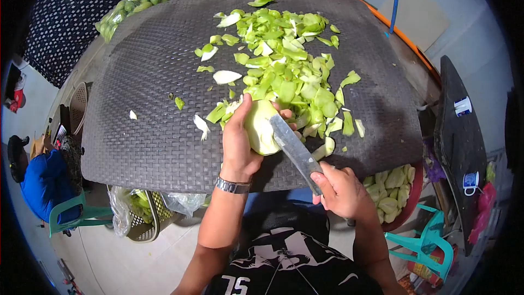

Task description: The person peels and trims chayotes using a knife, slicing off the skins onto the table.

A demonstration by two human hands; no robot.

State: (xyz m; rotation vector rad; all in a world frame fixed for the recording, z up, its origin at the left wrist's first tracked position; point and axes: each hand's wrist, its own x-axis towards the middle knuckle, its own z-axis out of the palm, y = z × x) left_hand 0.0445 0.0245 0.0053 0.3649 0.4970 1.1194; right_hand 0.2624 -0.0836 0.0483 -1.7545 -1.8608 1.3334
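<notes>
the left hand [238, 145] holds the pale green fruit [258, 135] just above the near part of the woven worktop [142, 109], with the heap of peelings [289, 60] on the far side of it. its thumb lies along the fruit's left side and fingertips show at the right edge, so the fingers are curled round and pinching the fruit between them; this probably steadies it while leaving the upward face bare for the blade.

the right hand [345, 190] is to the right and nearer the body, its fingers wrapped tight on the handle end of the knife [297, 153], the thumb pressed along it, likely to guide the angle. the blade slants far and left, its tip end overlapping the fruit's right side; whether the edge bites in cannot be told.

the peelings spread over the middle and far worktop, beyond the hands, which seems to keep the scraps out of the lap while letting them drop freely. below the near right edge, a red basin [417, 188] holds pale pieces [388, 203], handy to the knife side and apart from the scraps. below the near left edge stands a basket [148, 232] with green produce [141, 205], on the holding hand's side, perhaps for an easy reach.
</notes>
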